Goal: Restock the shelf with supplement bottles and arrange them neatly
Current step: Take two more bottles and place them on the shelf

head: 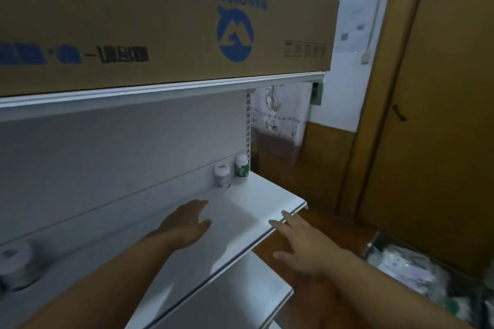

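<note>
Two small supplement bottles stand at the back right corner of the white shelf (267, 195): a white bottle (222, 176) and, right of it, a bottle with a green label (242, 166). My left hand (184, 224) hovers flat over the shelf's middle, fingers straight, holding nothing. At the shelf's front edge my right hand (299, 240) is spread with straight fingers, also holding nothing. A blurred white bottle (16, 264) lies or stands at the shelf's far left.
A large cardboard box (160, 21) sits on the shelf above. A lower white shelf (240, 299) juts out below. A wooden door (441, 115) stands to the right. A bag or box of packaged goods (417, 272) lies on the floor at the right.
</note>
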`<action>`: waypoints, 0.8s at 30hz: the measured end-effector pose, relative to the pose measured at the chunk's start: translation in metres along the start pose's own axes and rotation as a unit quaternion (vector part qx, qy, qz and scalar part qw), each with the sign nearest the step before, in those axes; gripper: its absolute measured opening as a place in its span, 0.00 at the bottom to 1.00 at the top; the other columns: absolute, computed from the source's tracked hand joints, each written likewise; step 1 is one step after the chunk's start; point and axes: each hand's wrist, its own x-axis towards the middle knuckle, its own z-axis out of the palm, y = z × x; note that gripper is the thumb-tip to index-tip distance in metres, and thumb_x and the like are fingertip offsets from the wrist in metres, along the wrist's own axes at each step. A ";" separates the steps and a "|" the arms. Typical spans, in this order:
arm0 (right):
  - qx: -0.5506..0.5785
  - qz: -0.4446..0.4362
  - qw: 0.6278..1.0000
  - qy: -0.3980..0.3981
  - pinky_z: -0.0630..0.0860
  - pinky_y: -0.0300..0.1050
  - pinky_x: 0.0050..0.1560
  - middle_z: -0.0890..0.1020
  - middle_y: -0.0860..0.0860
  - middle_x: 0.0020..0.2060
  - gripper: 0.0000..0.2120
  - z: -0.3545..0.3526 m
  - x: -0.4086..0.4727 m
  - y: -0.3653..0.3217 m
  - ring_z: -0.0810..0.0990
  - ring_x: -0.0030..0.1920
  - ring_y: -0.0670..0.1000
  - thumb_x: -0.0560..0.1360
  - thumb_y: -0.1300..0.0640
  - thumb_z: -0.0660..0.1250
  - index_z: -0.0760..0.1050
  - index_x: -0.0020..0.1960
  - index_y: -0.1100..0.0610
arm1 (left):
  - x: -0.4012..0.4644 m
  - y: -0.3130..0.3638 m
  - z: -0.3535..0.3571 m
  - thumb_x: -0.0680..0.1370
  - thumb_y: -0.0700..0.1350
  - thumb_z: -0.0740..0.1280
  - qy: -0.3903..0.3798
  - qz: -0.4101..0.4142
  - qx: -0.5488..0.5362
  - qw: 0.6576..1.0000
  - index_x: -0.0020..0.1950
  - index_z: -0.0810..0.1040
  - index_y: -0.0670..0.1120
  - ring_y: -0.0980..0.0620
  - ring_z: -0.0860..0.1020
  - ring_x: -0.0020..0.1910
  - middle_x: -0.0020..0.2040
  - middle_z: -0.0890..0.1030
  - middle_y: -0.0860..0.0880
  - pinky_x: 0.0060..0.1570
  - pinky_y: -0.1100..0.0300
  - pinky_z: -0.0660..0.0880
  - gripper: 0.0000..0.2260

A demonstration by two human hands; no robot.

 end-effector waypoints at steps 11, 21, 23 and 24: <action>0.040 -0.006 0.999 0.000 0.55 0.53 0.75 0.51 0.47 0.77 0.31 -0.015 0.105 0.076 0.45 0.77 0.51 0.76 0.42 0.61 0.51 0.75 0.42 | 0.138 0.020 0.017 0.77 0.46 0.65 0.043 -0.080 -0.120 0.989 0.74 0.61 0.44 0.47 0.66 0.71 0.74 0.64 0.44 0.68 0.56 0.63 0.27; 0.050 -0.076 0.995 -0.043 0.58 0.50 0.73 0.50 0.48 0.77 0.32 -0.023 0.212 0.126 0.50 0.77 0.54 0.76 0.43 0.61 0.50 0.75 0.44 | 0.215 0.051 0.015 0.71 0.44 0.70 0.193 -0.116 -0.133 0.965 0.67 0.72 0.50 0.47 0.75 0.61 0.63 0.74 0.45 0.61 0.56 0.70 0.24; 0.075 -0.086 0.992 -0.046 0.60 0.49 0.71 0.51 0.46 0.77 0.32 -0.026 0.234 0.132 0.55 0.76 0.53 0.76 0.44 0.62 0.51 0.75 0.44 | 0.227 0.056 0.018 0.72 0.48 0.70 0.186 -0.140 -0.120 0.965 0.67 0.72 0.50 0.47 0.75 0.60 0.63 0.73 0.45 0.61 0.56 0.72 0.23; 0.074 -0.095 0.992 -0.047 0.61 0.49 0.71 0.51 0.45 0.77 0.32 -0.028 0.244 0.134 0.56 0.75 0.53 0.76 0.44 0.62 0.51 0.75 0.44 | 0.231 0.057 0.021 0.72 0.48 0.69 0.177 -0.157 -0.106 0.966 0.66 0.73 0.50 0.47 0.74 0.61 0.64 0.72 0.45 0.62 0.56 0.70 0.22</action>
